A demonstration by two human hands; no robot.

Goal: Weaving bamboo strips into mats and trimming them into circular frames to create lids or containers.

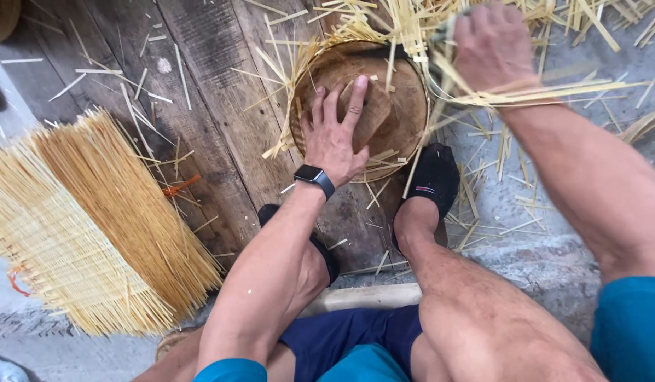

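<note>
A: See the left hand [332, 138]? Lying flat on the round wooden block [384, 106], fingers [355, 99] spread wide, palm pressing down. A dark watch [315, 177] on the wrist.

B: And the right hand [491, 46]?

A: Up at the top, closed in a fist around a bunch of thin bamboo strips [554, 92]. Strips sticking out past the wrist toward the right edge.

B: Where's the block?

A: On the floor, at the far end of the old wooden planks [214, 106], right in front of the two feet. Woven strips [299, 78] bent around its rim, loose ends poking out on the left side.

B: Feet in what?

A: Black socks [433, 177]. The right one just touching the near edge of the block. The left one mostly hidden behind the left arm.

B: Anything else around?

A: A big woven bamboo mat [87, 226] on the left, well apart from the block, with frayed ends at the bottom. Lots of loose yellow slivers [497, 205] all over the planks and the grey floor [554, 262]. A tiny orange scrap [179, 186] near the mat.
</note>
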